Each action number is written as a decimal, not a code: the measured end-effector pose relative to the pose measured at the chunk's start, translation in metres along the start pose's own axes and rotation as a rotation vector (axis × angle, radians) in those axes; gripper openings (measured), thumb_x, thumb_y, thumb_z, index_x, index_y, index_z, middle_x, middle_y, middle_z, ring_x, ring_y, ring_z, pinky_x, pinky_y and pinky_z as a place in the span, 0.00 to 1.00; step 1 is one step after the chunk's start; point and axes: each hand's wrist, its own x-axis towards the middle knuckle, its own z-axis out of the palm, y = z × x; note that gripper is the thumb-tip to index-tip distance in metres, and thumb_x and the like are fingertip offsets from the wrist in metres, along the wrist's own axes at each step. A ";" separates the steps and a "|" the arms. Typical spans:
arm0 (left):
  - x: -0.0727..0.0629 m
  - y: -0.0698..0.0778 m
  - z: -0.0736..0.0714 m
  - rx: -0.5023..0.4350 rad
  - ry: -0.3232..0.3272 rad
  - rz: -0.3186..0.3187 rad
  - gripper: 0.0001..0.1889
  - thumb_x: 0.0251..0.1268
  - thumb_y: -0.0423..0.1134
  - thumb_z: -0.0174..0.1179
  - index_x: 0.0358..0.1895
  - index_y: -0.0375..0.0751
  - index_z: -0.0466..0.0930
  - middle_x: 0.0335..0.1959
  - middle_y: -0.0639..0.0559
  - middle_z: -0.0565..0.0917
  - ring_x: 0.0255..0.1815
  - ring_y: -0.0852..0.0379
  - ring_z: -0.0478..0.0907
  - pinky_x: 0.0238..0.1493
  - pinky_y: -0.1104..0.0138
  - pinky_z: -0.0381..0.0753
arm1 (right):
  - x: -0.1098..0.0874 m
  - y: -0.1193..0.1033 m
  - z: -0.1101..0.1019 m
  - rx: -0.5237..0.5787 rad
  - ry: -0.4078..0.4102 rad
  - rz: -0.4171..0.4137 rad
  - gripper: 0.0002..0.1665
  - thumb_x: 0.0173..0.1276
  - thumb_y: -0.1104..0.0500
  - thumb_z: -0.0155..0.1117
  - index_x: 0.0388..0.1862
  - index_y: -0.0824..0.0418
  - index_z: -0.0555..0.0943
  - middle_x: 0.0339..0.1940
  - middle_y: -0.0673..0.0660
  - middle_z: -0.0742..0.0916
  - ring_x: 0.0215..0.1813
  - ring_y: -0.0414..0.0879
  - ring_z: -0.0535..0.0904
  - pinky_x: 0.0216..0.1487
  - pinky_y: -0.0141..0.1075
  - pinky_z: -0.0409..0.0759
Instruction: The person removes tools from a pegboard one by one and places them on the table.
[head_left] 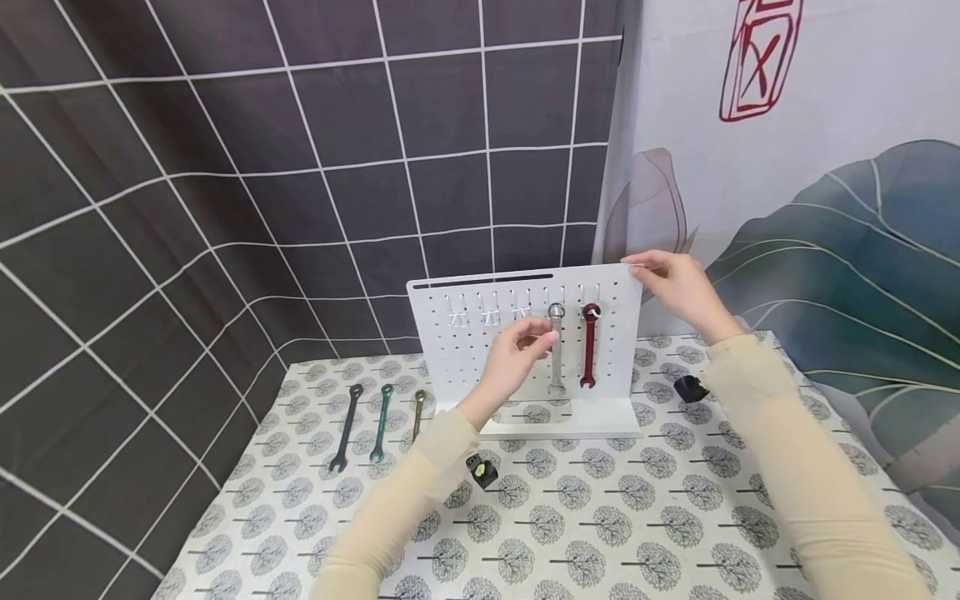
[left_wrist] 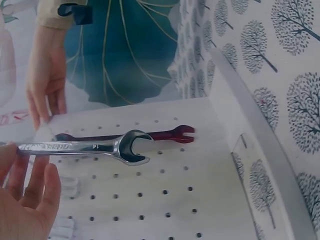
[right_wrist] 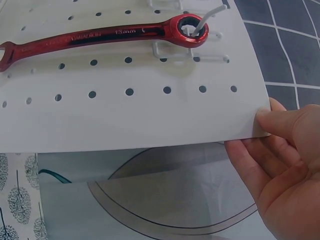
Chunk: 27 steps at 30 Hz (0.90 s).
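My left hand (head_left: 512, 360) pinches a silver combination wrench (left_wrist: 75, 148) by its shank, below the ring end. That ring end overlaps a hook on the white pegboard (head_left: 468, 354), and the open jaw points down. Beside it, a red 13mm ratchet wrench (right_wrist: 100, 39) hangs by its ring from a white hook (right_wrist: 212, 17). With thumb and fingers my right hand (right_wrist: 282, 160) grips the pegboard's upper right corner. In the left wrist view, part of the left hand (left_wrist: 30, 200) is cut off by the frame edge.
Left of the board, a black wrench (head_left: 347, 429), a green wrench (head_left: 382, 423) and a bronze wrench (head_left: 419, 414) lie on the tree-print tablecloth (head_left: 555, 533). More white hooks (head_left: 490, 317) line the board's upper part. A dark tiled-pattern curtain (head_left: 360, 200) stands behind.
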 end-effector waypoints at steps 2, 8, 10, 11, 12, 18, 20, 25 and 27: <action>0.000 0.005 -0.005 0.002 0.002 0.016 0.15 0.71 0.39 0.63 0.54 0.32 0.80 0.50 0.42 0.84 0.46 0.54 0.84 0.48 0.65 0.87 | 0.000 0.000 0.000 0.009 -0.009 0.005 0.20 0.79 0.53 0.57 0.61 0.63 0.81 0.57 0.69 0.85 0.53 0.62 0.83 0.53 0.49 0.80; 0.001 0.023 -0.025 -0.023 0.035 0.052 0.14 0.71 0.37 0.63 0.53 0.31 0.80 0.47 0.41 0.84 0.42 0.56 0.83 0.48 0.63 0.87 | 0.001 -0.001 -0.001 0.025 -0.019 0.013 0.21 0.79 0.52 0.57 0.62 0.63 0.81 0.58 0.69 0.84 0.55 0.63 0.82 0.55 0.53 0.79; 0.002 0.029 -0.032 -0.030 0.051 0.070 0.14 0.71 0.36 0.62 0.53 0.30 0.79 0.46 0.41 0.84 0.41 0.58 0.83 0.48 0.62 0.88 | 0.001 -0.001 -0.001 0.022 -0.018 0.016 0.21 0.79 0.52 0.57 0.62 0.62 0.81 0.57 0.69 0.84 0.55 0.63 0.82 0.54 0.51 0.79; 0.002 0.031 -0.036 -0.036 0.061 0.078 0.14 0.71 0.35 0.62 0.53 0.29 0.79 0.46 0.41 0.84 0.41 0.59 0.83 0.48 0.62 0.88 | 0.001 0.000 0.000 0.019 -0.016 0.016 0.21 0.79 0.52 0.57 0.62 0.62 0.81 0.57 0.69 0.85 0.54 0.62 0.82 0.53 0.49 0.79; 0.002 0.033 -0.040 -0.042 0.071 0.087 0.14 0.72 0.35 0.62 0.53 0.29 0.79 0.45 0.41 0.84 0.41 0.59 0.83 0.48 0.61 0.88 | 0.001 0.000 0.000 0.018 -0.015 0.018 0.21 0.79 0.52 0.57 0.61 0.62 0.81 0.57 0.69 0.85 0.54 0.62 0.82 0.52 0.48 0.79; 0.002 0.048 -0.067 -0.100 0.145 0.133 0.12 0.71 0.30 0.61 0.52 0.27 0.78 0.44 0.42 0.84 0.41 0.60 0.83 0.48 0.58 0.88 | 0.001 0.004 0.001 0.000 -0.006 0.016 0.20 0.79 0.52 0.56 0.61 0.62 0.81 0.55 0.68 0.86 0.52 0.61 0.83 0.50 0.43 0.79; 0.002 0.053 -0.077 -0.107 0.170 0.144 0.11 0.71 0.29 0.60 0.52 0.26 0.78 0.45 0.41 0.84 0.42 0.59 0.84 0.49 0.58 0.88 | 0.001 0.005 0.001 -0.002 -0.005 0.013 0.20 0.79 0.52 0.56 0.61 0.62 0.81 0.55 0.68 0.86 0.52 0.61 0.83 0.50 0.44 0.79; -0.002 0.066 -0.101 -0.098 0.229 0.173 0.12 0.71 0.29 0.60 0.52 0.25 0.76 0.48 0.34 0.83 0.43 0.59 0.84 0.48 0.58 0.88 | 0.002 0.007 0.001 -0.008 0.005 -0.002 0.19 0.79 0.53 0.56 0.61 0.62 0.81 0.54 0.68 0.86 0.51 0.61 0.84 0.49 0.45 0.78; -0.005 0.071 -0.111 -0.094 0.251 0.184 0.12 0.71 0.29 0.60 0.52 0.24 0.76 0.48 0.33 0.83 0.42 0.59 0.84 0.48 0.59 0.88 | 0.003 0.007 0.001 -0.012 0.006 -0.005 0.19 0.79 0.53 0.56 0.61 0.62 0.81 0.53 0.68 0.86 0.51 0.61 0.84 0.49 0.45 0.78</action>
